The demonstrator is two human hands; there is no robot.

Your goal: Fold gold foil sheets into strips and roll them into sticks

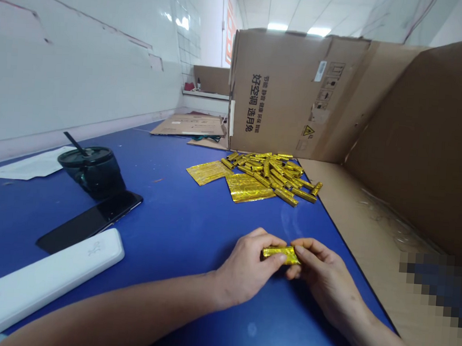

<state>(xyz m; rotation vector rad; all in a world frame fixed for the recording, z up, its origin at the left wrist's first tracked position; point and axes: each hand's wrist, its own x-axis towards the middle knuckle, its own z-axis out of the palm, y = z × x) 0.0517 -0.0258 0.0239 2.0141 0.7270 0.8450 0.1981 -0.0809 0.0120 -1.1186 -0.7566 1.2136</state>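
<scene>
A shiny gold foil roll (pixel 279 254) lies crosswise between my two hands, low over the blue table. My left hand (pixel 248 266) pinches its left end, thumb in front and fingers behind. On its right end, the thumb and fingers of my right hand (pixel 321 269) are closed. Farther back is a pile of similar gold foil rolls (pixel 273 170), flattened and loosely heaped. Beside the pile lie two flat gold foil sheets, one at the left (pixel 207 172) and one nearer (pixel 248 189). What is inside the roll, if anything, is hidden.
On the left of the blue table (pixel 179 232) stand a dark lidded cup with a straw (pixel 96 171), a black phone (pixel 93 221), a long white case (pixel 49 276) and white paper (pixel 26 164). A large cardboard box (pixel 283 97) rises behind the pile; cardboard (pixel 370 219) borders the right edge.
</scene>
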